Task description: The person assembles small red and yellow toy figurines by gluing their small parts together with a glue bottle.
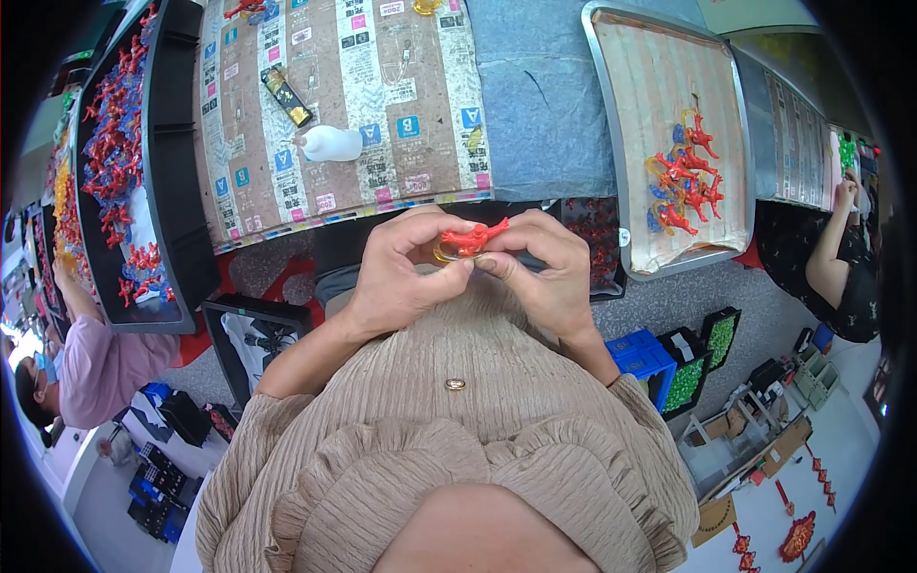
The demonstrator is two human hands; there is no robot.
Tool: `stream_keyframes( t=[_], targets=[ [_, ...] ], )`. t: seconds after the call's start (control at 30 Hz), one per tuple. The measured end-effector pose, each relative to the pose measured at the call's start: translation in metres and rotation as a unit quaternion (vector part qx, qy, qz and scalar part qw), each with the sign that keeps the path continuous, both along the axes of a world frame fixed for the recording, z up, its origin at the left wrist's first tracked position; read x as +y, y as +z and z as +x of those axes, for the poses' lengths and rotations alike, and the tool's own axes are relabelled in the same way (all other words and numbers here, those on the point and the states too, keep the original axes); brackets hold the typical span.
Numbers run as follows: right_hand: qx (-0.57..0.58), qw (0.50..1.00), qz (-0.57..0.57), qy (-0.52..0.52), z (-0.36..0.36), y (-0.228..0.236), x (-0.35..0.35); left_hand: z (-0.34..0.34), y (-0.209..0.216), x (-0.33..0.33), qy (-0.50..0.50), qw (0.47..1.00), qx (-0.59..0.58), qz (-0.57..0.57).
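Close to my chest, at the table's front edge, both hands hold one small red plastic figurine [475, 238] with a translucent yellow curved part at its lower left. My left hand [401, 267] pinches its left end and the yellow part between thumb and fingers. From the other side, my right hand [546, 272] grips the red body, its thumb pressed against the underside. The fingertips hide part of the piece. Beyond my hands a white squeeze bottle [332, 143] lies on its side, and a black and gold lighter [287, 96] rests near it.
A metal tray [611, 115] at right bears several similar figurines [686, 181]. On the left stands a black crate [177, 191] full of red and blue pieces. Printed paper [430, 76] and blue cloth [540, 95] cover the table. Other people [119, 368] work at both sides.
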State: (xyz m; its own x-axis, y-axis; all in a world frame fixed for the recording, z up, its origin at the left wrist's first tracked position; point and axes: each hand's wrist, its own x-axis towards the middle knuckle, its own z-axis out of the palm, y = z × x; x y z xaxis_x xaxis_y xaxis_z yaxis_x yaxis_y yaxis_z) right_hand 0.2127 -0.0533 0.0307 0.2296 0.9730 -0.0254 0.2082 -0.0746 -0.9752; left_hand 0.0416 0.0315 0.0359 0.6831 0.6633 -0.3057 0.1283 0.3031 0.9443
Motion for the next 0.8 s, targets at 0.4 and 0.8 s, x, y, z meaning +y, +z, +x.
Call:
stream_keyframes(
  t=[0.4,0.8],
  targets=[
    [-0.010,1.000,0.020,0.004,0.001,0.000,0.000,0.001,0.000,-0.001,0.002,1.000,-0.007,-0.001],
    [-0.013,0.999,0.022,-0.029,0.008,0.003,0.005,0.009,-0.007,0.012,-0.019,0.998,-0.053,0.006]
  ],
)
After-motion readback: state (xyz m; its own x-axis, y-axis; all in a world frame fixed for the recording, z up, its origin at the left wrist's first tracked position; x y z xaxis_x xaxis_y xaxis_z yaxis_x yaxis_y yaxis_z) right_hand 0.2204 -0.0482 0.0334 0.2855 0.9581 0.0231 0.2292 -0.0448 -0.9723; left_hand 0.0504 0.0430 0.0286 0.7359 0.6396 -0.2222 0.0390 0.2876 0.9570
